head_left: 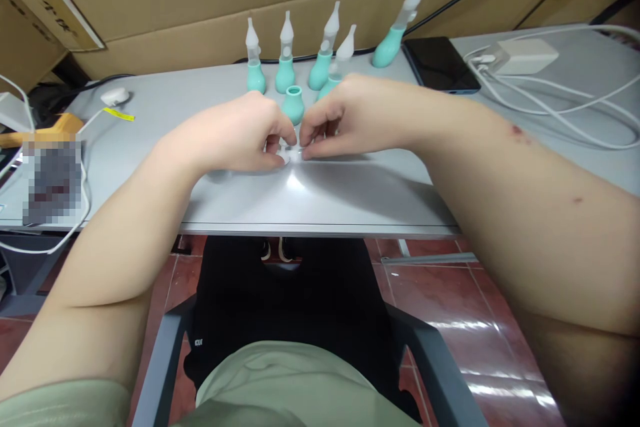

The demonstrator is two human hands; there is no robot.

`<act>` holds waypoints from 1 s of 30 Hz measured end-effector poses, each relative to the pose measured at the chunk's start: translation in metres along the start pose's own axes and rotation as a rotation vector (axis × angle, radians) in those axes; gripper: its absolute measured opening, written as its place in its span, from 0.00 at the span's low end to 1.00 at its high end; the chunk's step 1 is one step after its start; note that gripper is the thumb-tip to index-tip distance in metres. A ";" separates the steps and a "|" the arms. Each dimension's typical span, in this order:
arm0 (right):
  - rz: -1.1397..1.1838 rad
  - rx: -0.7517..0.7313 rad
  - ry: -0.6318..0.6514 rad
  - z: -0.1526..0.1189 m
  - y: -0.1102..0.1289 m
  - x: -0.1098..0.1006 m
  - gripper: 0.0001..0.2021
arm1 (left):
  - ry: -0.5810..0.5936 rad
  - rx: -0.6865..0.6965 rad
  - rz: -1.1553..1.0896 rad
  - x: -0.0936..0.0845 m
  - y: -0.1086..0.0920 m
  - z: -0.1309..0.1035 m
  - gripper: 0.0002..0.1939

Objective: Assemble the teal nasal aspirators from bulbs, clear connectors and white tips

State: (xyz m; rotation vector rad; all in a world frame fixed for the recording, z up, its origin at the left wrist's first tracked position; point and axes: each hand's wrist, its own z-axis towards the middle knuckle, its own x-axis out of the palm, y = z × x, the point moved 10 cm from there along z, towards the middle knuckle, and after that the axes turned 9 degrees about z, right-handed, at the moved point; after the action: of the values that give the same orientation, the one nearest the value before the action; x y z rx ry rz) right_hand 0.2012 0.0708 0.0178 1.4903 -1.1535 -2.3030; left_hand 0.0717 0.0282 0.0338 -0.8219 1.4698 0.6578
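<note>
Left hand (255, 137): fingers curled, thumb and fingertips brought together. Right hand (340, 123): fingers bent, thumb extended beneath, tips turned toward the left's. Both forearms: bared, stretched forward, angled inward; wrists bent; hands held nearly touching.

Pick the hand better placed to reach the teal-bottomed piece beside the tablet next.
Right, I'd judge: the right hand is nearer the teal-bottomed piece; the left hand would likely cross over the right. Both have fingers at a small clear part.

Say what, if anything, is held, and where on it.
The left hand and right hand pinch a small clear piece from opposite sides; which parts cannot be told.
</note>
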 end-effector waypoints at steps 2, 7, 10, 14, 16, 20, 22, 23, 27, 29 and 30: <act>0.050 -0.066 -0.149 -0.004 0.016 -0.021 0.05 | -0.044 0.020 -0.042 -0.007 -0.001 -0.002 0.21; 0.125 -0.219 -0.746 -0.028 0.026 -0.087 0.09 | -0.258 0.085 -0.092 -0.033 -0.009 -0.009 0.14; 0.126 -0.252 -0.902 -0.033 0.005 -0.105 0.12 | -0.366 0.080 -0.077 -0.043 -0.009 -0.013 0.16; -0.013 0.007 -0.832 -0.022 -0.036 -0.104 0.27 | -0.495 0.093 -0.126 -0.051 -0.003 -0.016 0.16; -0.038 0.078 -0.772 -0.019 -0.045 -0.098 0.27 | -0.537 0.090 -0.169 -0.052 0.002 -0.017 0.15; -0.017 0.090 -0.679 -0.015 -0.049 -0.086 0.24 | -0.556 0.081 -0.214 -0.052 0.006 -0.016 0.15; -0.018 0.069 -0.688 -0.013 -0.053 -0.086 0.30 | -0.550 0.077 -0.215 -0.051 0.005 -0.015 0.15; -0.021 0.061 -0.709 -0.013 -0.055 -0.088 0.33 | -0.547 0.071 -0.216 -0.051 0.005 -0.015 0.14; 0.009 0.057 -0.767 -0.012 -0.062 -0.096 0.32 | -0.548 0.054 -0.232 -0.050 0.006 -0.017 0.15; 0.062 0.021 -0.810 -0.013 -0.057 -0.102 0.30 | -0.543 0.045 -0.247 -0.049 0.008 -0.016 0.14; 0.105 -0.012 -0.839 -0.015 -0.051 -0.105 0.29 | -0.551 0.047 -0.259 -0.050 0.010 -0.017 0.14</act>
State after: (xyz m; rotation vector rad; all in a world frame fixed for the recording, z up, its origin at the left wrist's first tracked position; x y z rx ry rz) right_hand 0.2781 0.1523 0.0539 0.3899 -1.3109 -2.9162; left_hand 0.0532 0.0256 0.0835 -0.7066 0.8610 0.5904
